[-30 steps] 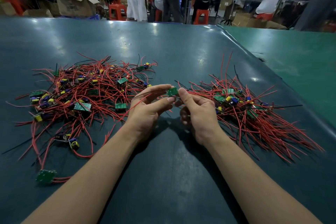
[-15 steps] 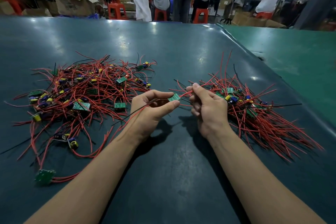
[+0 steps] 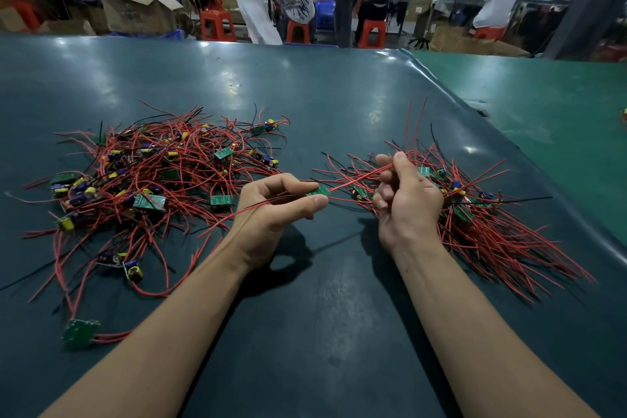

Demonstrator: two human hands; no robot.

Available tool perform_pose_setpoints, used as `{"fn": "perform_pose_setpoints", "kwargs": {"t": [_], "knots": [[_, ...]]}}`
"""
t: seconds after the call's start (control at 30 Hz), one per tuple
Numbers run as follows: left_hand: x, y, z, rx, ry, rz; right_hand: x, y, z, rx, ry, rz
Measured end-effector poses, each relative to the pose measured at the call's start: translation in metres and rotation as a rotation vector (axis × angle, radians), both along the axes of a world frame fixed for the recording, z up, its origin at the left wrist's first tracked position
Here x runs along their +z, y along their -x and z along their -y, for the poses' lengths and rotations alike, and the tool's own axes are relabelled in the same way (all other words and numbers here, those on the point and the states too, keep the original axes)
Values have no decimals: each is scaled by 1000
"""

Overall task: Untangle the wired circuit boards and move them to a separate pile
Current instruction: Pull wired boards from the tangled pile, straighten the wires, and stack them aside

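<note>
- Two bare forearms enter from the bottom edge; no sleeves in view.
- Left hand [image 3: 271, 210] bare: no glove, ring or watch visible.
- Right hand [image 3: 405, 205] likewise bare; fingers [image 3: 381, 195] show short, unpainted nails.

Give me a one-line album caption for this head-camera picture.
Left hand pinches a small green circuit board while the right hand grips its red wires between two tangled piles.

Bare dark-teal table mat [image 3: 305, 332] lies open below the fingers [image 3: 315, 202] — tangled red-wired board piles crowd left [image 3: 146, 180] and right [image 3: 492, 214].
</note>
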State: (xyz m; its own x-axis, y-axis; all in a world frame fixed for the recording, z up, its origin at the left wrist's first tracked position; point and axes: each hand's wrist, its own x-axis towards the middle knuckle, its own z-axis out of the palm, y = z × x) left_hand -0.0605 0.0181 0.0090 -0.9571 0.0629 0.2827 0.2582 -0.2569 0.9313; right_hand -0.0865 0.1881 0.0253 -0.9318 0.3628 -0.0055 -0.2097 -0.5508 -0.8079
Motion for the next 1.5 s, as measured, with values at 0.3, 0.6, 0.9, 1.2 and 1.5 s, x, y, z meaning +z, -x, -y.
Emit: {"fn": "perform_pose_setpoints", "kwargs": {"t": [0.3,0.6,0.9,1.2,1.5], "knots": [[-4,0,5,-3,-2,13,-3,-2,-5,-167,-206,-49],[-1,-2,4,24,-1,-5,-10,0,-4,-375,-507,-42],[-4,3,5,82,-17,-14,0,-4,-4,-209,-122,-21],[-1,-1,4,175,50,-38,-4,-24,21,529,-417,-6],[4,-3,-2,164,102,-61,0,-18,14,225,-349,-39]]}}
